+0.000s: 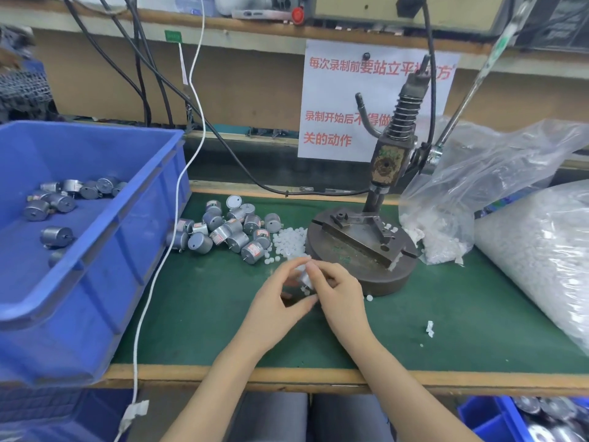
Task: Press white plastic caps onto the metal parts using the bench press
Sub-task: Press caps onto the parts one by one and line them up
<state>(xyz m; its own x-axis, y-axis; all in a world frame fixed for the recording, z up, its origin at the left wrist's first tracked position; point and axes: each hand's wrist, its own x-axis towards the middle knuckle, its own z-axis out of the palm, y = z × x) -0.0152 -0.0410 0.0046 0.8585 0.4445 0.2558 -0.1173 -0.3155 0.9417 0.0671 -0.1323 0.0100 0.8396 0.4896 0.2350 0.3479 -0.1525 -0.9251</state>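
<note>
While left hand (274, 309) and right hand (339, 293) pinch one metal part (305, 278), green mat (452, 301) covers the bench (318, 378).

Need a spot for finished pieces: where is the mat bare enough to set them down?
Bare green mat lies between the blue bin and the left hand, and between the right hand, press base and bag of caps, bar white scraps. Crowded: metal parts and loose caps between bin and base.

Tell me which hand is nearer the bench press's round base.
Right: the right hand lies just before the round base; the left hand is farther left.
</note>
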